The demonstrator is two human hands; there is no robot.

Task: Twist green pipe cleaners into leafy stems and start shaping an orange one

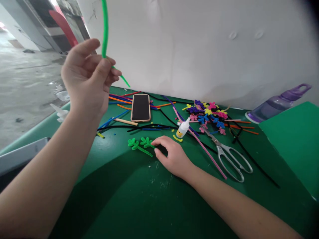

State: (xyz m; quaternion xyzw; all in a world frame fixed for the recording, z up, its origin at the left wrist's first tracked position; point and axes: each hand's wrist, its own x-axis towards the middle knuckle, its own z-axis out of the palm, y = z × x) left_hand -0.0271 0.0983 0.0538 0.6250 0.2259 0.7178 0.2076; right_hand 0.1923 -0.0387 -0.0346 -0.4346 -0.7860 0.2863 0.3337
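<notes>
My left hand (87,71) is raised at the upper left, its thumb and fingers closed on a bright green pipe cleaner (105,30). One end of it runs up out of view, and a thin end pokes out below the fingers. Down on the green table, my right hand (173,156) has its thumb and forefinger at the stem of a leafy green pipe-cleaner sprig (146,142), in a loose pinch. Just left of that lies a second green sprig (134,144), its stem slanting toward the thumb.
A phone (141,108) lies among loose coloured pipe cleaners. Behind my right hand stands a tilted small glue bottle (183,128). Rightward are scissors (231,157), a pile of pipe-cleaner flowers (206,113), a purple water bottle (274,104) and a green board (294,142). A white wall (189,49) rises behind.
</notes>
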